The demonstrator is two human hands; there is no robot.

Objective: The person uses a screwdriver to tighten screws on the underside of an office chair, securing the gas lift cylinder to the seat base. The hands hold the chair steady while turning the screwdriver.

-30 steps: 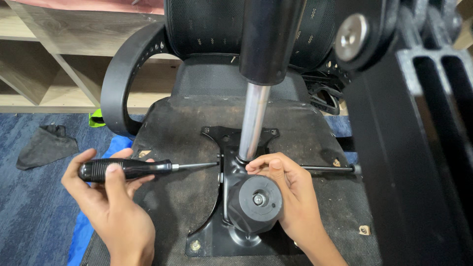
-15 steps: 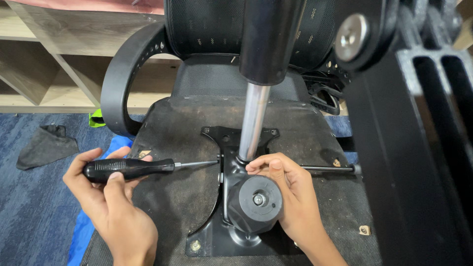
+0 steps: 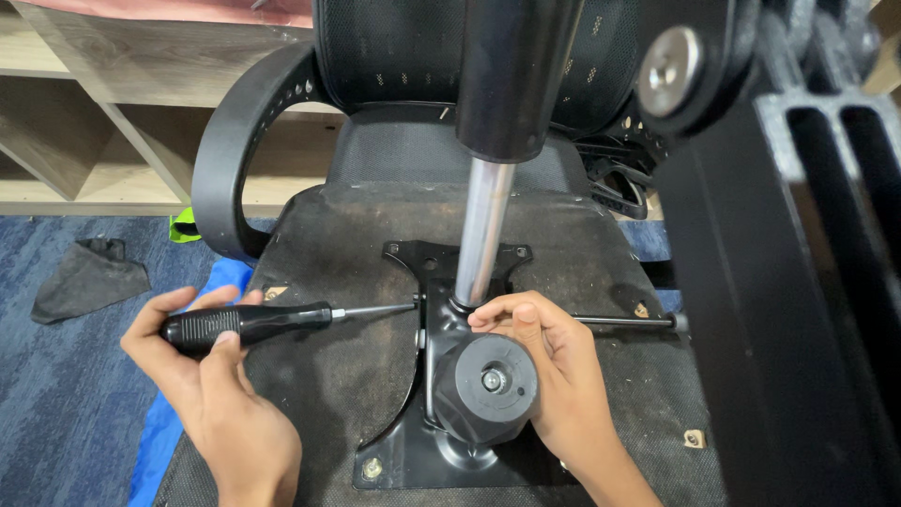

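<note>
An office chair lies upside down with the underside of its seat (image 3: 310, 376) facing me. A black metal mechanism plate (image 3: 450, 451) is bolted to it, with a round black knob (image 3: 488, 380) and a chrome gas-lift cylinder (image 3: 483, 230) rising from it. My left hand (image 3: 206, 385) grips a black-handled screwdriver (image 3: 249, 324), held level, its tip touching the left side of the mechanism near the cylinder's base. My right hand (image 3: 554, 376) rests on the mechanism beside the knob, fingertips at the foot of the cylinder.
A black armrest (image 3: 230, 160) curves at the left. The chair's black wheel base (image 3: 779, 244) fills the right side. A thin lever rod (image 3: 624, 322) sticks out to the right. A dark cloth (image 3: 89, 277) lies on the blue carpet; wooden shelving (image 3: 84, 122) stands behind.
My left hand and the screwdriver have shifted slightly to the right and rolled a little. The right hand has stayed put.
</note>
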